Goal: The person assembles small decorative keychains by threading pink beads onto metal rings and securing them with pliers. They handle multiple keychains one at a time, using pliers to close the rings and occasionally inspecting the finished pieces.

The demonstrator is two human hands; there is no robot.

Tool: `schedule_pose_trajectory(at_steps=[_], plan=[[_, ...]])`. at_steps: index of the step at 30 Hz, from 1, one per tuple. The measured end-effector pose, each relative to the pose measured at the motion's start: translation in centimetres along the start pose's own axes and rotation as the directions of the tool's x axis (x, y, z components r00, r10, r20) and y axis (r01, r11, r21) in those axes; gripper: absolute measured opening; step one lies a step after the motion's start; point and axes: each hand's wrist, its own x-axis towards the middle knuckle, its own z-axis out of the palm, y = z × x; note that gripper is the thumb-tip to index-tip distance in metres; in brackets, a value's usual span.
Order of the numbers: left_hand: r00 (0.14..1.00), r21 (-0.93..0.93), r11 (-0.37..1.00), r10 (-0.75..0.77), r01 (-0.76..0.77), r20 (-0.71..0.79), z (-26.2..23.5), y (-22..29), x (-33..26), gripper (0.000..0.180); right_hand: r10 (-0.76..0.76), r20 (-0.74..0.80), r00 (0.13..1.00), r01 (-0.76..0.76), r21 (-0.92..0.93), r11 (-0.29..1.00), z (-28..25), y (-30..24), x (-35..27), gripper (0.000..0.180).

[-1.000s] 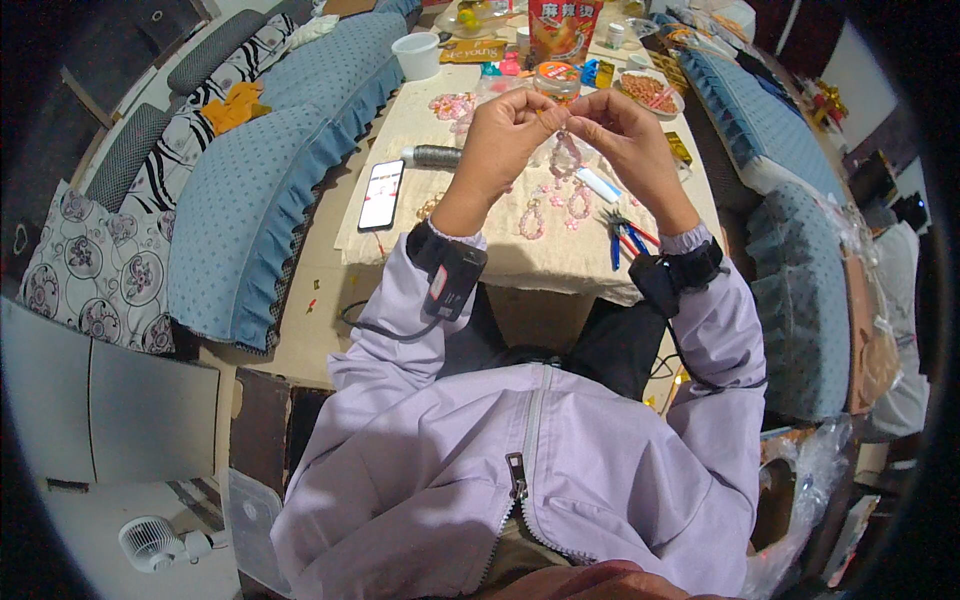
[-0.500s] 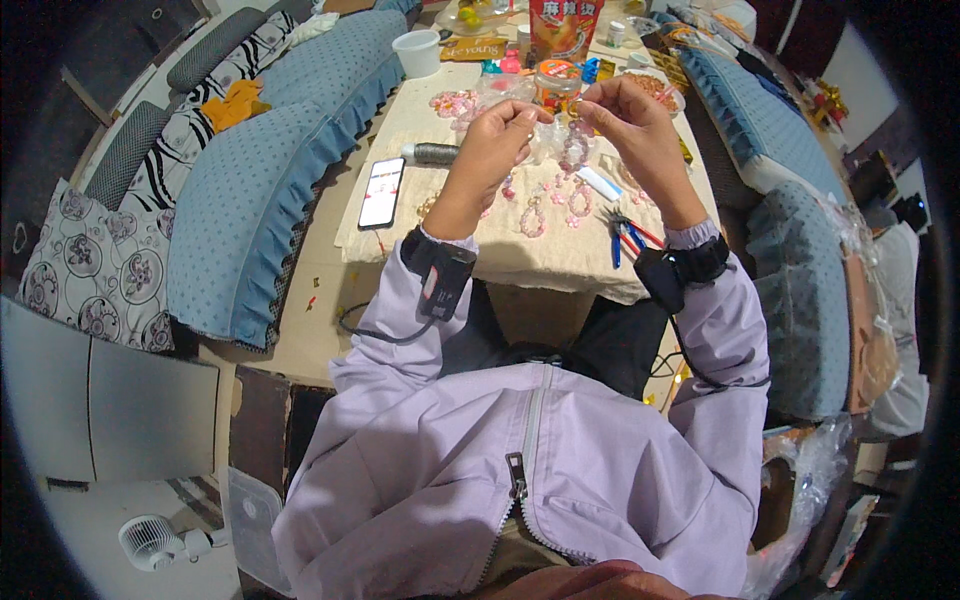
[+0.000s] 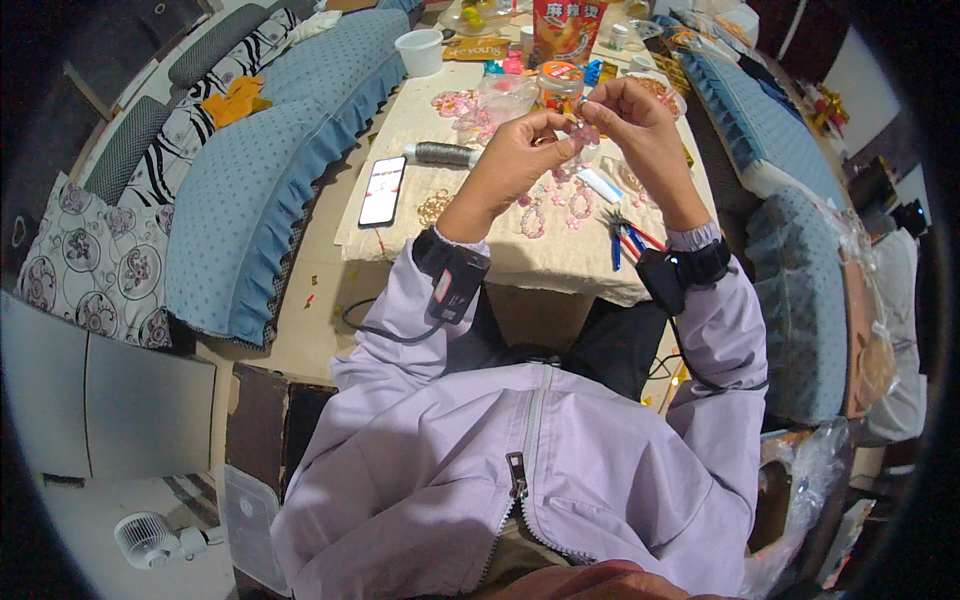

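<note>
A strand of pinkish clear beads is held up between my two hands over the far half of the cloth-covered table. My right hand pinches its upper end with thumb and forefinger. My left hand is closed at its side, thumb and forefinger meeting on the beads. Any fine cord or clasp is too small to make out. On the cloth below lie a pink beaded loop and another beaded loop. Nearer my right wrist are pliers with blue and red handles and a white-blue tube.
Left on the table are a lit phone, a spool of grey cord and gold-coloured rings. Pink beads, an orange-lidded jar, a red pouch and a white tub stand farther back. Blue-covered sofas flank the table.
My left hand has moved right and slightly toward me, from beside the strand onto its beads. The strand, which hung from my right hand, is now gripped by both.
</note>
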Motion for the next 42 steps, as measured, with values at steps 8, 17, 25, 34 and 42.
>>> schedule_pose_trajectory(at_steps=[8,17,25,34,42], plan=[[0.999,0.016,1.000,0.026,-0.025,-0.021,-0.3,-1.3,0.4,0.035,0.019,0.014,1.000,-0.020,0.041,0.999,-0.1,0.3,-0.1,0.015],[0.995,0.010,0.996,0.087,-0.088,0.051,-0.5,-1.3,0.3,0.027,0.013,0.034,0.999,-0.013,0.007,1.000,-0.2,0.4,0.0,0.014],[0.999,0.010,0.999,0.042,-0.042,0.021,-0.6,-1.5,0.5,0.032,0.001,0.042,0.999,0.000,-0.013,1.000,-0.3,0.1,-0.1,0.016],[0.996,0.004,0.997,0.078,-0.078,-0.044,-0.6,-0.9,0.2,0.024,-0.013,0.025,1.000,0.014,-0.044,0.999,-0.4,-0.3,-0.1,0.018],[0.995,-0.315,0.944,0.093,-0.102,-0.044,-2.1,-1.7,0.5,0.023,-0.037,0.012,0.999,0.037,0.000,0.999,-0.6,-0.3,0.0,0.018]])
